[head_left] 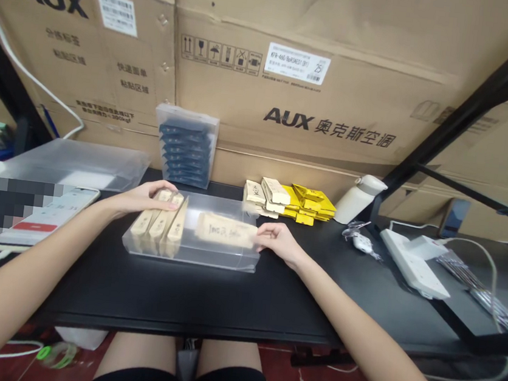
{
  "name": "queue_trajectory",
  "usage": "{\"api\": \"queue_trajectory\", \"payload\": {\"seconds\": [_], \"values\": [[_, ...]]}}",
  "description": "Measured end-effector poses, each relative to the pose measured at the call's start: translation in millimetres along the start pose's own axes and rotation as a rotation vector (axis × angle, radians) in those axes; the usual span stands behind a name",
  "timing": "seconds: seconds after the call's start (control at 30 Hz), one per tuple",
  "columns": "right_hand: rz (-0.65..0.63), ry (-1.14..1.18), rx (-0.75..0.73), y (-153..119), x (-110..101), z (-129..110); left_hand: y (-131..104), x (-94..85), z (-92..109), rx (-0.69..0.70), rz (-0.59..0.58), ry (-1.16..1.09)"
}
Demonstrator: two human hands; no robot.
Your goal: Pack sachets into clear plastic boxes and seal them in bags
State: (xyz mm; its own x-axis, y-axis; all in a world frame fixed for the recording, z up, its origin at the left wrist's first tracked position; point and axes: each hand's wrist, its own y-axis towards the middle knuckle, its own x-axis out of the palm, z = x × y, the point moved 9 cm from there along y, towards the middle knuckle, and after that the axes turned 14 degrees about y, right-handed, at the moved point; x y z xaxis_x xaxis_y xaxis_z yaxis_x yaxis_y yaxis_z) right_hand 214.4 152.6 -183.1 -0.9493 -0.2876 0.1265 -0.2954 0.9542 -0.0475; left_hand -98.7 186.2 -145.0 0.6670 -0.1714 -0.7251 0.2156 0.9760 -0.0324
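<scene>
A clear plastic box (209,257) lies on the black table before me. Several beige paper packets (158,223) stand on edge, side by side, in its left end. My left hand (155,197) is bent over their tops at the back, thumb and fingers closed against them. Between the fingertips of my right hand (278,241) is the end of another beige packet (226,230), with dark lettering blurred by motion. This packet lies lengthwise over the box's right part; whether it touches the bottom, I cannot tell.
Beige and yellow packets (310,204) are piled behind the box, near a white bottle (358,199). A clear box of dark blue packets (185,149) stands against the cartons (338,96). A phone (44,221) lies left; a power strip (415,264) and earphone case (362,242) lie right.
</scene>
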Motion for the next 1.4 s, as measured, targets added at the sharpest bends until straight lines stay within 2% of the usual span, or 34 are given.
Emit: {"api": "queue_trajectory", "payload": {"seconds": [0.17,0.27,0.37,0.5,0.7,0.83,1.0,1.1,1.27,1.4], "values": [[0.126,-0.039,-0.274,-2.7,0.0,-14.8,0.3,-0.6,-0.3,0.02,0.009,0.026],[0.176,-0.071,-0.36,-6.3,0.3,-20.5,1.3,2.4,0.5,0.035,0.008,0.029],[0.171,-0.08,-0.386,-9.2,3.0,-24.9,1.1,7.8,3.6,0.048,-0.011,0.007],[0.074,-0.052,-0.295,-5.9,10.3,-20.9,-1.4,9.6,8.6,0.038,0.012,-0.015],[-0.108,0.095,-0.076,2.0,26.2,1.0,-3.1,13.7,15.4,0.056,0.016,-0.034],[-0.108,0.1,-0.057,1.6,28.1,3.9,-1.8,15.6,14.8,0.067,0.014,-0.03],[-0.251,0.057,-0.037,-5.3,45.2,1.3,-0.5,21.7,15.1,0.087,-0.012,-0.028],[-0.373,0.08,0.044,-12.5,60.6,4.2,-2.2,30.2,20.0,0.081,-0.024,-0.068],[-0.584,0.142,0.176,-31.6,90.2,5.7,-7.2,57.0,39.5,0.092,-0.116,-0.195],[-0.632,0.122,0.214,-39.0,98.0,4.5,-8.9,67.1,47.6,0.091,-0.159,-0.238]]}}
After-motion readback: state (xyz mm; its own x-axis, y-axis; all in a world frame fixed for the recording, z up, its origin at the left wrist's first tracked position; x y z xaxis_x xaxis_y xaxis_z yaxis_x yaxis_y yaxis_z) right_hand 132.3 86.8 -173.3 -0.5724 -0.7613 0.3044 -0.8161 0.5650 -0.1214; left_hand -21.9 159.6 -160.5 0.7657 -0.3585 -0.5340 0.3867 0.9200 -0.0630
